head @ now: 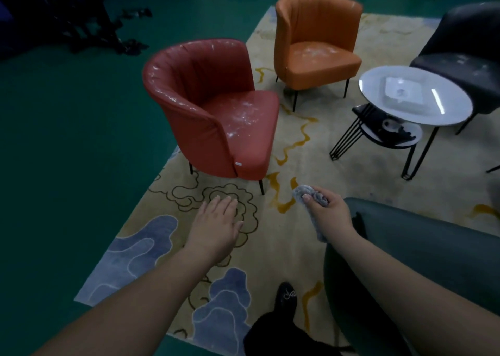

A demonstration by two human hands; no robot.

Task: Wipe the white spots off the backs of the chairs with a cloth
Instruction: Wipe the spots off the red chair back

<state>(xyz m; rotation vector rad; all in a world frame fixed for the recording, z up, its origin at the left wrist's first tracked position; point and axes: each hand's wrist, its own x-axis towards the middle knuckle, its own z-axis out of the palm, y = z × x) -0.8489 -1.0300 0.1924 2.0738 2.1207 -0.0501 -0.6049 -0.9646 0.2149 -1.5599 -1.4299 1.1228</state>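
1. Nearest the lens: two bare forearms reaching forward over a patterned rug (270, 253), with a dark shoe (286, 296) on the rug below and between them.
2. Right hand (328, 211): fingers and thumb curled round a bunched grey cloth (311, 193); wad protruding ahead of the thumb, loose tail hanging down beside the wrist.
3. Left hand (216, 225): flat, palm down, fingers straight and together, holding nothing, level with the gripped cloth and to its left, above the rug.
4. Immediately right of and beneath the gripping hand: curved back of a dark green chair (422, 250); contact between hand and chair cannot be told.
5. Ahead and left of the grip: red chair (205, 106), upright on thin dark legs, white spots and smears along the top rim of the back and across the seat. Well apart from the cloth.
6. Farther ahead of the grip: orange chair (316, 39), white marks on the seat and upper back edge.
7. Ahead and right of the grip: round white table (384, 109) on black wire legs, a lower shelf with dark items beneath; behind it a black chair (470, 47) with pale specks on the seat.
8. Beyond the rug: green floor (67, 152).
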